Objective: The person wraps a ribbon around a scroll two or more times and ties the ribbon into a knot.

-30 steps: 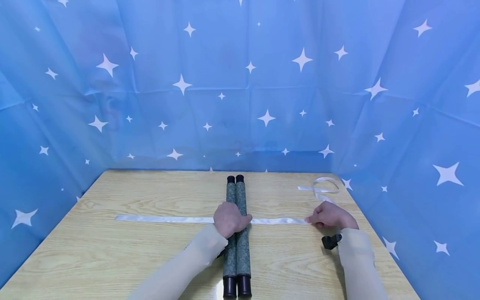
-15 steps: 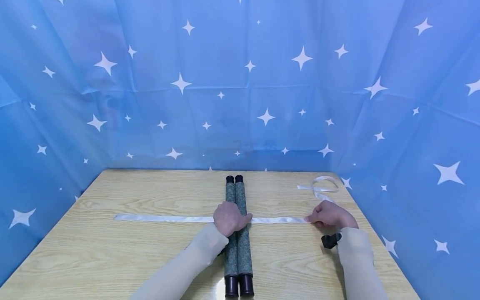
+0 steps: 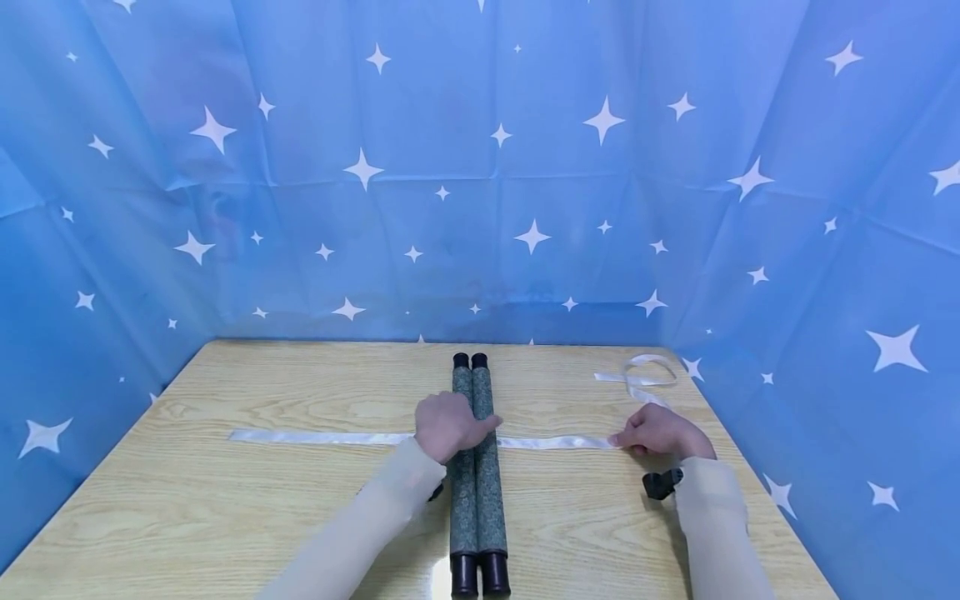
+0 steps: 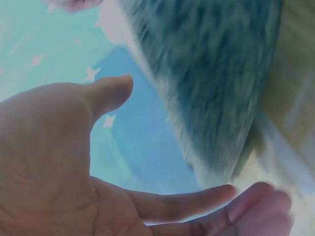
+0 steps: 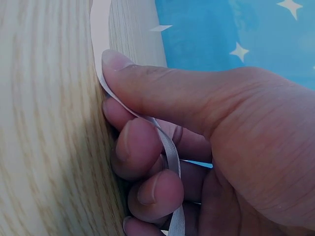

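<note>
A scroll wound into two green rolls with dark end knobs lies lengthwise on the table, its rolls side by side. Crossing beneath it is a white ribbon, stretched out to both sides. My left hand is at the middle of the scroll, the thumb over the rolls in the head view. In the left wrist view the thumb is apart from the scroll and the fingers extend near its lower edge. My right hand pinches the ribbon between thumb and forefinger, and its tail runs past the curled fingers.
The ribbon's loose end curls in a loop at the table's back right. A wooden table carries everything. Blue curtains with white stars stand behind it and along both sides.
My left hand has shifted slightly left and up off its earlier hold on the scroll. The right hand and ribbon stay in place.
</note>
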`<state>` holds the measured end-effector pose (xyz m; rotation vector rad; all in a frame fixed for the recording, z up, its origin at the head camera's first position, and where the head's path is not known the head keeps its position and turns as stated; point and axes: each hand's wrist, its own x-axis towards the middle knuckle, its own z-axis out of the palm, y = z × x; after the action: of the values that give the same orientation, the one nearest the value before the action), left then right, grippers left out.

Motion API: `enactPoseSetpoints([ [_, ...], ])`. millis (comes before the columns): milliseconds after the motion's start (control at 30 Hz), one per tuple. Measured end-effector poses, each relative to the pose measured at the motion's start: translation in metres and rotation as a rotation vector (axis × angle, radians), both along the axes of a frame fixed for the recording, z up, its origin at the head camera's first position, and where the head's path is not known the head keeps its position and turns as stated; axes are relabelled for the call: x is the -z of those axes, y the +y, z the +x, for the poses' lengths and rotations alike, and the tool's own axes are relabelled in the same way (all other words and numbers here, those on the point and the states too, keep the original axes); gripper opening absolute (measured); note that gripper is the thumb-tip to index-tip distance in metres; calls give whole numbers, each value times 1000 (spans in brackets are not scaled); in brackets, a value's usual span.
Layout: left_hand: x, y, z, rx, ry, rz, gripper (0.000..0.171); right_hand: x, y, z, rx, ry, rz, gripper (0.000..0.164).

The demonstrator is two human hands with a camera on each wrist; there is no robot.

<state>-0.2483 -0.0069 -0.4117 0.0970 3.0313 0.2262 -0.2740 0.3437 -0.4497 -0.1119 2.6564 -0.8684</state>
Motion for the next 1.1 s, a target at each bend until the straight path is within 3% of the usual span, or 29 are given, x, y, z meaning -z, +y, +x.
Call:
enactPoseSetpoints([
  [100,-10,-15,-6,-19,-23,43,70,0,1,0,-8,5,-1,44],
  [200,-16,-34,-14,-32,-44,97,86,0,3,0,-22,4,-7,44],
  [267,-16,-49,-19,-24,-45,148,99,0,3,0,-29,-3,-11,44],
  [367,-11,-72,-25,29,-28,235,103,0,3,-1,-37,-15,-14,45],
  [567,4,-112,-30,266,-15,332,88,-2,0,1,-30,-5,3,45],
  [667,13,-125,-31,347,-2,351,85,-4,1,0,-19,-11,-5,46],
  [867,28,-142,-29,379,18,351,76,-6,1,-2,-17,-18,-14,45],
  [1100,40,-155,-27,390,7,357,45,1,3,-1,9,-50,-40,44],
])
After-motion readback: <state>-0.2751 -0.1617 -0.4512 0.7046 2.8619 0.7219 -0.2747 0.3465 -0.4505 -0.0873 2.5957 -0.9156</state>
